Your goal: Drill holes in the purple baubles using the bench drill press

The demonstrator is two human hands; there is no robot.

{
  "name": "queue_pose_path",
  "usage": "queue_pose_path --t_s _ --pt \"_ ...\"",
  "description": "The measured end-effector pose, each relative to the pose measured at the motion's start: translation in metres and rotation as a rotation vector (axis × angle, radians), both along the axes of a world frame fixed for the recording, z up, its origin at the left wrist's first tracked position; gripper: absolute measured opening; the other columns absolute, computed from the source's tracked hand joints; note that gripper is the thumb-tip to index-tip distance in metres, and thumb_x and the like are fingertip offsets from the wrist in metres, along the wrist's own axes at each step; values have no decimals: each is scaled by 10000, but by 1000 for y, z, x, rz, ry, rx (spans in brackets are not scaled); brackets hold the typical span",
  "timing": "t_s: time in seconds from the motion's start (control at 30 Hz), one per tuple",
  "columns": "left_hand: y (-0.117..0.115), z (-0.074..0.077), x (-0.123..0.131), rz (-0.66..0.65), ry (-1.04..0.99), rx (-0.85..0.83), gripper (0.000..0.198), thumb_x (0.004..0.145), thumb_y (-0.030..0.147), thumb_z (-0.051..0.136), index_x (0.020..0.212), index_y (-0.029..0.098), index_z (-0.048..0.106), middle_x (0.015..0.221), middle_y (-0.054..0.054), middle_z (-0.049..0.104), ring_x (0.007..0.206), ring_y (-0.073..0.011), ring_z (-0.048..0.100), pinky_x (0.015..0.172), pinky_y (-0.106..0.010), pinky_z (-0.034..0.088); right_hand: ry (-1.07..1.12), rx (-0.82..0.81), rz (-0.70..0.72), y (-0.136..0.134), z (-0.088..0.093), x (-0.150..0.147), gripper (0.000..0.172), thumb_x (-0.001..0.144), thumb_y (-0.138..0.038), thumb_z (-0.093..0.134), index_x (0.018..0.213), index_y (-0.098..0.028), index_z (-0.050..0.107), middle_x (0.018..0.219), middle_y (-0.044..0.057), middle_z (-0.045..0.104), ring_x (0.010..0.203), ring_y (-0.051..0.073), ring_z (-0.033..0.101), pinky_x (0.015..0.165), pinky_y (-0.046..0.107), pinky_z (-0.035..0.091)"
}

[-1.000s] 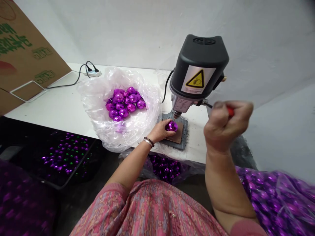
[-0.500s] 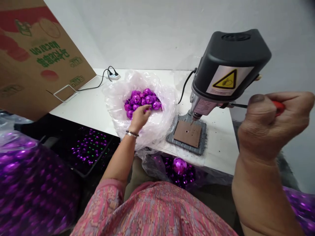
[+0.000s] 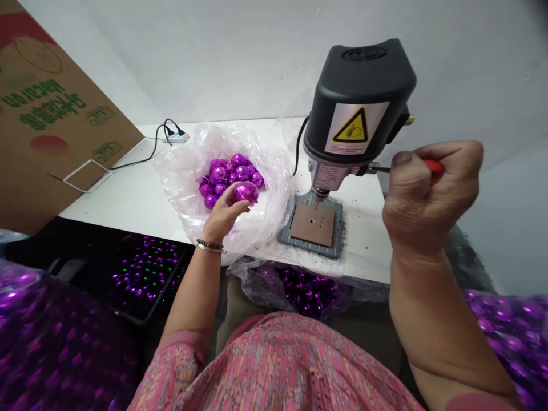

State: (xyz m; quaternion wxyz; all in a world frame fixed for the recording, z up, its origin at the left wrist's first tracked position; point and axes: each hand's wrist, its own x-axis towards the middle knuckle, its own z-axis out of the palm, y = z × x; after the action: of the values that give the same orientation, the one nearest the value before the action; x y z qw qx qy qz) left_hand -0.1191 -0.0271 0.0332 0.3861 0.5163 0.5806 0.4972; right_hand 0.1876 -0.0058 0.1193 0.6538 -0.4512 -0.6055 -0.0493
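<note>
Between the thumb and fingers of my left hand (image 3: 225,214) is a shiny purple faceted ball (image 3: 246,193). It is held just in front of a heap of similar purple balls (image 3: 219,173) lying in a clear plastic bag (image 3: 180,182) on the table. My right hand (image 3: 428,200) is closed around the red-tipped lever (image 3: 435,170) of a black bench drill press (image 3: 363,85). Under the drill's chuck (image 3: 322,193), a brown square plate (image 3: 311,231) with a small hole lies on the grey base (image 3: 286,235).
A printed cardboard box (image 3: 64,131) stands at the left, near a power strip (image 3: 177,137) with black cords. Bags of purple balls sit at lower left (image 3: 55,342) and lower right (image 3: 509,331). Another opened bag (image 3: 306,291) of them hangs below the table's front edge.
My left hand has picked up a purple ball from the heap. My right hand stays on the lever. The view has shifted right, and the ball falling below the table edge is gone.
</note>
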Motion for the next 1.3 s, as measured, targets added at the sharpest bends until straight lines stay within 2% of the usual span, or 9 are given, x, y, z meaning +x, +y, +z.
queue_pose_path --t_s 0.13,0.23,0.3,0.43,0.57,0.7,0.9,1.07,1.3 --pt "-23 -8 42 -243 -389 -148 740 632 494 784 1288 230 565 1070 -89 686 838 -193 683 764 -342 558 9 -66 3 4 11 -1 189 862 -285 540 769 -152 443 680 -42 417 627 32 339 627 202 334" --pt "-26 -25 71 -292 -519 -272 655 672 581 732 1197 216 592 1006 -92 692 811 -174 674 766 -337 553 24 -220 -6 11 31 0 230 874 -232 550 729 -166 384 640 -70 351 611 23 281 646 203 293" --pt "-23 -34 85 -291 -532 -317 579 706 553 713 1156 210 592 989 -85 692 784 -153 659 724 -302 538 26 -354 -33 18 45 0 299 891 -216 545 686 -178 330 608 -78 300 601 23 240 647 212 259" --pt "-10 -38 105 -163 -352 -307 527 686 366 764 1125 188 534 924 -39 678 670 -97 592 570 -214 441 36 -498 -72 38 67 0 378 915 -187 510 623 -179 271 592 -72 240 609 26 192 645 230 215" --pt "6 -41 117 -61 -166 -266 496 661 302 785 1050 172 507 974 -49 671 759 -117 615 600 -211 465 44 -541 -72 54 73 0 389 939 -206 468 611 -168 261 614 -62 200 619 29 164 642 228 187" --pt "17 -48 123 -54 -42 -234 511 652 308 791 1056 170 510 1037 -71 655 870 -149 625 654 -224 494 49 -561 -83 59 73 0 404 938 -211 487 609 -165 255 603 -64 171 622 36 145 635 227 178" --pt "22 -51 125 -49 96 -230 527 664 322 791 1104 181 536 1020 -55 653 811 -126 604 658 -217 488 48 -540 -27 58 72 1 401 947 -263 458 626 -170 237 618 -65 172 617 26 148 635 201 184" --pt "24 -44 130 -90 275 -188 544 659 287 791 1142 185 565 1076 -54 662 800 -121 608 736 -254 500 42 -545 -20 58 71 1 388 952 -278 427 641 -170 223 631 -69 190 629 18 148 659 185 195" --pt "31 -29 140 -188 610 -114 562 656 239 786 1193 174 632 1114 -76 698 1010 -231 644 928 -345 501 36 -540 2 55 70 1 367 956 -273 386 651 -175 206 657 -71 186 653 4 156 734 145 259"
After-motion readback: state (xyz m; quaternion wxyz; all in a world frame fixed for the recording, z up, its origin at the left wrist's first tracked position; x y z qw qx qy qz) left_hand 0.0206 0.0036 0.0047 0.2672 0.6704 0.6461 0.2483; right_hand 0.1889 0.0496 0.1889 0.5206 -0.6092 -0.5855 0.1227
